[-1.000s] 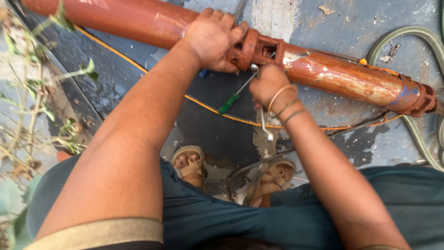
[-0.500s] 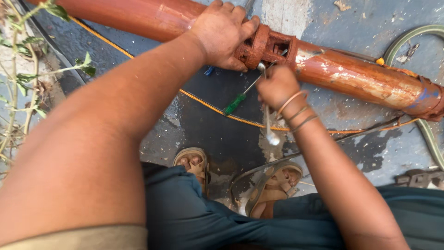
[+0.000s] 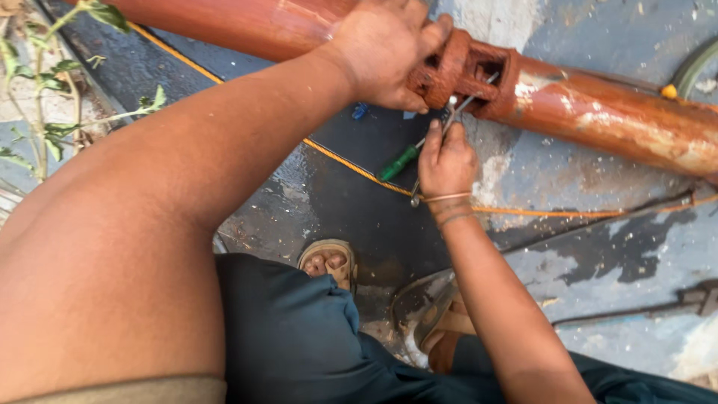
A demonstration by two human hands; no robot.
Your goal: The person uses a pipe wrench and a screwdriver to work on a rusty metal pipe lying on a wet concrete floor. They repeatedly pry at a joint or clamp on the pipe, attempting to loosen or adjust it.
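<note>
My right hand point(image 3: 446, 158) now sits lower and clear of the rusty red slotted pipe coupling point(image 3: 465, 71), its fingers opened upward along the thin metal tool point(image 3: 458, 112). My left hand point(image 3: 385, 49) slides further up over the coupling.

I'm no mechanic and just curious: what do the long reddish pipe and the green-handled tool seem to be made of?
The long reddish-brown pipe looks like painted metal, probably iron or steel: it has rusty patches and flaking pale spots. The green-handled screwdriver seems to have a glossy plastic handle and a thin, bright metal shaft, which the right hand holds.
</note>
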